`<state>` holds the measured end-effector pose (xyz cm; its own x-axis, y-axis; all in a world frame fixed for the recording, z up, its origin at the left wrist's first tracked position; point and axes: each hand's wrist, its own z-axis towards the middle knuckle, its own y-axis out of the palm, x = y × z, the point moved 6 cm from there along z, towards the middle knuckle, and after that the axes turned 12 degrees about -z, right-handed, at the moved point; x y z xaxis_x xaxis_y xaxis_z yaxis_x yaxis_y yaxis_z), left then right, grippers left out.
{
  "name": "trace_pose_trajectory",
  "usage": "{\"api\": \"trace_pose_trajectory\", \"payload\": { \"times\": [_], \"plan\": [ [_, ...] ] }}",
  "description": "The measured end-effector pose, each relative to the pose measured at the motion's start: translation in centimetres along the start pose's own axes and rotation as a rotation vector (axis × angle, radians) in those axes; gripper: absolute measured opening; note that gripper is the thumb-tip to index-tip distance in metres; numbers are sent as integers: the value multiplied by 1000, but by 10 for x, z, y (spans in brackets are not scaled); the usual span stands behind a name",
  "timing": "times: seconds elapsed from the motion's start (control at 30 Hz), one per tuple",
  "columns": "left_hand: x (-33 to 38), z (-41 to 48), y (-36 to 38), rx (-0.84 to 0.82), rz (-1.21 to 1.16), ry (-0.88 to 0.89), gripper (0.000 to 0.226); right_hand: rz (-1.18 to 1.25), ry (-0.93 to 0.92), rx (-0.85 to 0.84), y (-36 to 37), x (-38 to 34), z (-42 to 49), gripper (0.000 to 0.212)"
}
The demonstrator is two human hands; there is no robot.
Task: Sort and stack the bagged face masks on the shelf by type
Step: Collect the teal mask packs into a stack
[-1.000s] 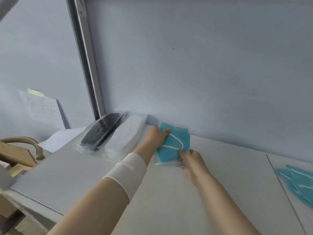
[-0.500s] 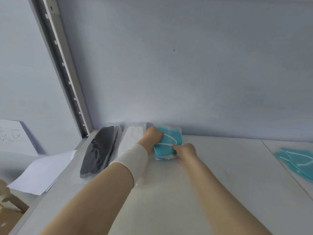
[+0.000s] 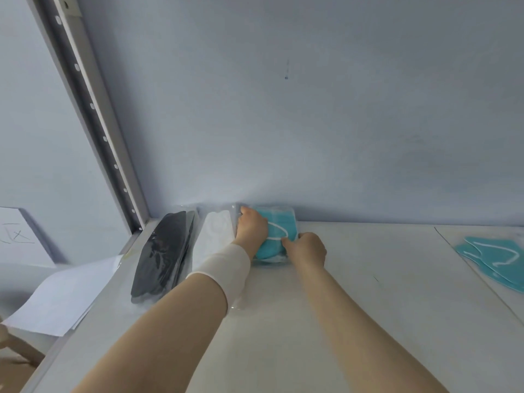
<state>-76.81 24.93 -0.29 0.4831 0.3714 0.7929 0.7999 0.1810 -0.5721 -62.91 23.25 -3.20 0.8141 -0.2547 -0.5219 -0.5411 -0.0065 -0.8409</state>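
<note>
A bagged teal face mask [image 3: 282, 226] lies at the back of the white shelf [image 3: 354, 307], against the wall. My left hand [image 3: 251, 229] rests flat on its left half, fingers reaching toward the wall. My right hand [image 3: 307, 248] holds the bag's near right edge with curled fingers. Just left of the teal bag lies a stack of bagged white masks [image 3: 215, 236], partly hidden by my left forearm. Left of that is a stack of bagged black masks [image 3: 163, 256]. Loose bagged teal masks [image 3: 499, 259] lie at the far right.
A perforated metal upright [image 3: 93, 114] stands at the shelf's back left corner. White paper sheets [image 3: 54, 299] lie below the shelf's left edge. A seam [image 3: 476, 279] crosses the shelf board near the right teal masks.
Both hands have pushed the teal bag back against the wall, next to the white stack. The camera has swung right and moved closer.
</note>
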Motion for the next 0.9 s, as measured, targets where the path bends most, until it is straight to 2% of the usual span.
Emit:
{"api": "trace_pose_trajectory", "payload": {
  "times": [0.13,0.33,0.43,0.53,0.63,0.7,0.9],
  "plan": [
    [0,0,0,38,51,85,44,-45,-1,36,4,-2,0,38],
    [2,-6,4,78,115,182,52,-89,22,21,3,-1,-1,47],
    [12,-9,4,112,338,270,55,-114,10,1,-13,0,-1,52],
    [30,-13,5,138,529,429,61,-225,-61,123,-49,4,5,49],
    [52,-24,24,77,695,596,56,-460,-202,206,-78,19,12,47],
    [67,-35,45,2,719,645,54,-580,-266,215,-90,39,17,51],
    [125,-90,136,-150,755,769,58,-794,-276,212,-147,131,24,60]
  ]
}}
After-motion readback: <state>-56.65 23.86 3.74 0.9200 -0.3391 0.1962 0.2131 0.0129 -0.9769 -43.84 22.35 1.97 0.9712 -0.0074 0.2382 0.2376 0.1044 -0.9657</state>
